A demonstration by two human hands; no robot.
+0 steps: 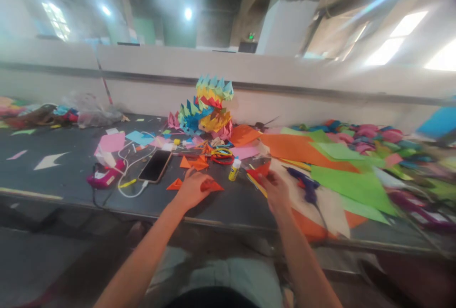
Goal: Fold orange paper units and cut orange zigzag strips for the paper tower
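My left hand (193, 189) is low over the table near its front edge, fingers curled on an orange folded paper piece (214, 186). Between the fingertips of my right hand (277, 190) is a red-orange folded paper triangle (259, 171). A glue stick (234, 169) stands upright between my hands. Just beyond the left hand lie more orange folded pieces (198, 162), and another orange piece (175, 184) rests at its left. To the right of my right hand, a dark blue glue gun (305, 183) lies on paper.
Behind my hands stands a multicoloured model of folded paper (210, 108). A phone (155, 165), a white cable (132, 195) and a magenta power strip (106, 175) are on the left. Green sheets (351, 182) and orange sheets (302, 149) spread right. A low wall (160, 97) borders the table's back.
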